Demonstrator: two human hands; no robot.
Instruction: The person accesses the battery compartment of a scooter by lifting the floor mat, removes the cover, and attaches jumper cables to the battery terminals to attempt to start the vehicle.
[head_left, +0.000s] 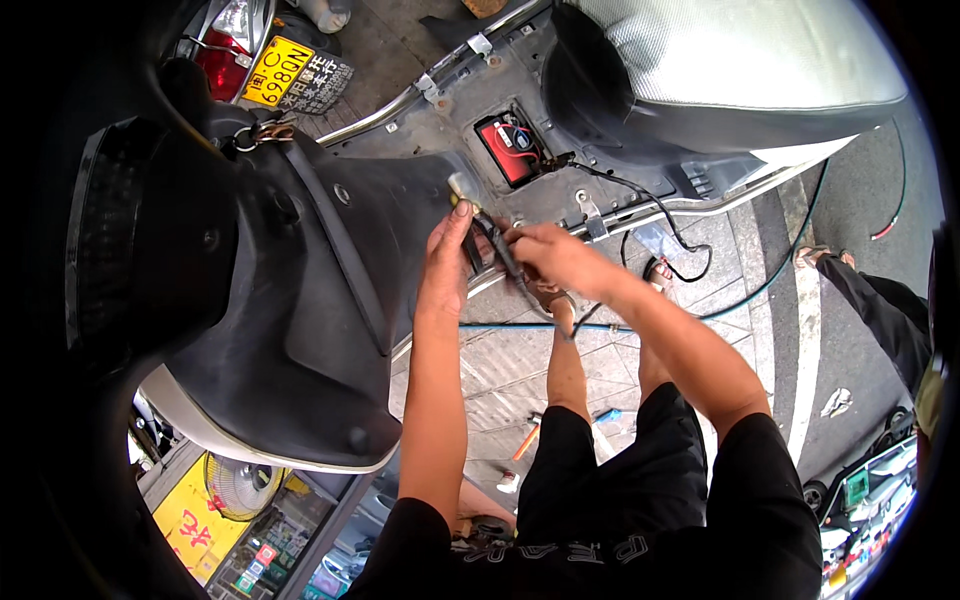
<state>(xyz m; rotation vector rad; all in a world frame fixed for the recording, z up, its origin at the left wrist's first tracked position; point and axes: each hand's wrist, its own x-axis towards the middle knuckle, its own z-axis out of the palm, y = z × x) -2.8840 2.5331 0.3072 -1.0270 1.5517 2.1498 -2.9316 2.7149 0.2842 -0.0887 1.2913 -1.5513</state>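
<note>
My left hand (448, 255) is closed round a black cable bundle (508, 258) near its whitish-and-yellow connector (460, 188) end. My right hand (550, 260) is closed on the same bundle, slightly lower and to the right, its fingertips blurred. Both hands are over the edge of a scooter's grey floorboard (445, 130), beside the dark front body panel (340, 280). Further up, a red battery (495, 150) with red and black wires sits in an open recess of the floorboard, and a loose black cable (690, 245) loops down from beside it.
The scooter's seat (730, 50) is at upper right, another vehicle's tail light (225, 65) at upper left. A blue hose (760, 290) crosses the paving. Tools (528, 435) lie near my legs. Another person's leg (870, 310) is at right, a fan (240, 480) at lower left.
</note>
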